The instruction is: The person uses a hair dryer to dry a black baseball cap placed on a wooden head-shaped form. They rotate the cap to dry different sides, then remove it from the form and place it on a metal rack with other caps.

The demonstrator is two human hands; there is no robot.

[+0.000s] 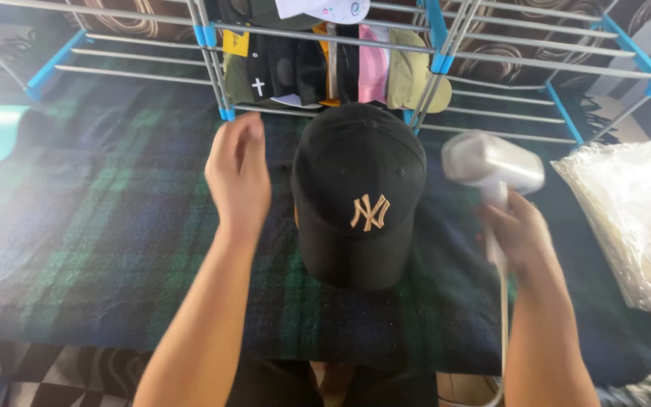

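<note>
Seen from above, a black baseball cap [359,192] with a pale embroidered emblem on its front sits in the middle of a dark green and blue plaid blanket [99,226], its brim pointing toward the near edge. It appears propped up on something hidden beneath it. The person's left hand [239,177] hovers just left of the cap, not touching it, fingers loosely together and slightly curled around nothing. The right hand [518,230] is to the right of the cap, fingers wrapped around the handle of a white handheld garment steamer [491,162], whose head points toward the cap; a cord [503,332] trails down toward the near side. Beyond the cap, a metal drying rack with blue joints [325,38] holds a row of folded caps [333,71] in black, pink, olive and cream. At far right lies a heap of clear plastic bags [634,203]. The cap looks light, with a soft fabric crown and a stiffer brim; the brim seems the surest place to take hold.
</note>
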